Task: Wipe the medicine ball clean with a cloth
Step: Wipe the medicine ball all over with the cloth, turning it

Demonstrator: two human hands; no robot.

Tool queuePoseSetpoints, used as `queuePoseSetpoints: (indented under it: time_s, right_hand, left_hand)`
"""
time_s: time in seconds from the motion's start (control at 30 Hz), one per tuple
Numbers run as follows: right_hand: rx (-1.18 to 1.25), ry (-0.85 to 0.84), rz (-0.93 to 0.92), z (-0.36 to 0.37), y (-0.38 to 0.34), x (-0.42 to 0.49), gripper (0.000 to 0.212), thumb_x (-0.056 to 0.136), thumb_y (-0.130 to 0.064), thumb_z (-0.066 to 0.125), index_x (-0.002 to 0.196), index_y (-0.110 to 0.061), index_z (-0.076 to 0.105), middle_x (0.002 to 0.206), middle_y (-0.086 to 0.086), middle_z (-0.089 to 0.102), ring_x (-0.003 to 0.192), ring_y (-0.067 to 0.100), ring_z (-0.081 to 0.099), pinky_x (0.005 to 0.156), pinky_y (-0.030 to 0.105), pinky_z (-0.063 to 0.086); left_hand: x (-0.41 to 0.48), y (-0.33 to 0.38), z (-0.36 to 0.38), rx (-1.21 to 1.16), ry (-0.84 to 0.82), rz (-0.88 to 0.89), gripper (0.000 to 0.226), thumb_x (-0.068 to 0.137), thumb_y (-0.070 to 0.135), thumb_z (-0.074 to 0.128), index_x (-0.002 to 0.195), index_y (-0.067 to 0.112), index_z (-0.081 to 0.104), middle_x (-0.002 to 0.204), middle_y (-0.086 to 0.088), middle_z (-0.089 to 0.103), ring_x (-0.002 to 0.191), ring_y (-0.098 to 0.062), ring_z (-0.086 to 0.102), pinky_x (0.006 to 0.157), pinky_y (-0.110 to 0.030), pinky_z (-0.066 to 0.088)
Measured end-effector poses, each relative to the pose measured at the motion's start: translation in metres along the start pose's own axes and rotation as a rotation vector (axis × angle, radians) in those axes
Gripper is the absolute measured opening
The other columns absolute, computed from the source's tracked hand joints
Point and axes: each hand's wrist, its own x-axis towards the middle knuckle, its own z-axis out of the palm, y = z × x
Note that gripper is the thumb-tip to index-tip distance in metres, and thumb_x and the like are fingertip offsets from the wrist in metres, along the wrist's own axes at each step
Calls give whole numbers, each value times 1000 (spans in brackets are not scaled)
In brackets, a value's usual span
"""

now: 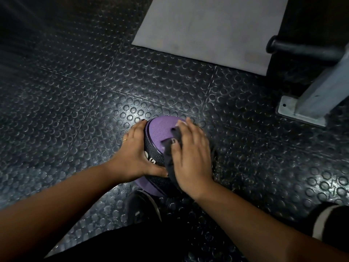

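Observation:
A purple and black medicine ball (159,134) sits on the studded rubber floor in front of me. My left hand (134,154) lies flat against its left side, fingers straight, thumb along the lower front. My right hand (190,157) presses a dark grey cloth (170,157) onto the top right of the ball, fingers spread over the cloth, thumb on it. Most of the cloth is hidden under that hand; a strip hangs down the front of the ball.
A grey mat (211,29) lies on the floor at the back. A grey metal post on a bolted base plate (302,110) and a black bar (302,49) stand at the right. My shoes (143,207) are just behind the ball.

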Motion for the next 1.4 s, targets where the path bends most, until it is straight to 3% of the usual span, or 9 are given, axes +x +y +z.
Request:
queuePoseSetpoints:
  time_s: [0.13,0.27,0.37,0.47,0.63,0.8,1.03,1.2,1.4]
  right_hand:
    - [-244,-187,-151,-1,-25,55,48,96,-45,32,135,-21,48,143,3,45,130,26,40,108,44,32]
    - [-326,-589,-17,7,-35,122,51,97,-50,30,130,-19,54,138,10,51,123,30,49,97,39,39]
    - [-337,-703,28,11,-35,140,49,98,-45,30,128,-17,56,139,12,50,119,29,52,94,35,40]
    - [-356,-562,-26,8,-36,125,47,98,-45,29,126,-20,57,132,7,56,114,27,55,88,35,41]
    - [-101,-209,-297,-14,-9,39,50,98,-45,26,143,-25,40,150,-5,36,137,14,30,113,32,21]
    - [24,-65,-309,-5,31,-21,52,101,-37,30,149,-19,28,159,-1,15,146,22,14,118,43,16]
    - [15,-161,-343,-9,11,67,48,96,-47,31,139,-29,45,149,-6,38,135,17,34,111,34,25]
    - [76,-374,-339,-2,2,129,40,98,-39,44,137,-31,49,146,-5,44,133,16,39,110,38,31]
    - [367,-172,-28,4,27,102,38,102,-33,39,137,-25,49,138,0,51,125,15,46,101,30,36]
  left_hand:
    - [0,3,1,55,-18,23,167,24,80,75,158,15,-1,165,3,2,151,-12,-3,126,-41,6]
    - [-1,3,5,100,-18,67,173,20,94,69,159,18,-2,164,6,4,150,-15,0,124,-35,6]
    - [5,2,-1,74,-29,60,169,23,100,61,159,22,-1,164,6,8,150,-17,5,124,-41,11]
    - [9,-6,-8,69,-36,73,160,31,95,68,159,25,3,161,6,17,148,-20,16,122,-48,21]
    - [5,-14,-8,94,-79,88,160,34,88,74,159,22,-1,166,5,7,152,-15,6,125,-39,13]
    - [16,-14,-17,8,-94,68,153,38,76,78,158,18,4,162,3,16,147,-14,17,121,-30,16]
    - [26,-24,-17,-290,-2,-84,139,35,74,90,147,21,27,139,0,45,131,-21,48,109,-43,45]
    - [22,-13,-15,29,68,52,156,31,96,66,155,42,-12,163,18,-14,153,-17,-7,122,-56,13]
    - [17,-20,-20,-48,43,106,146,44,79,83,157,39,0,161,23,1,150,-13,11,122,-55,21]
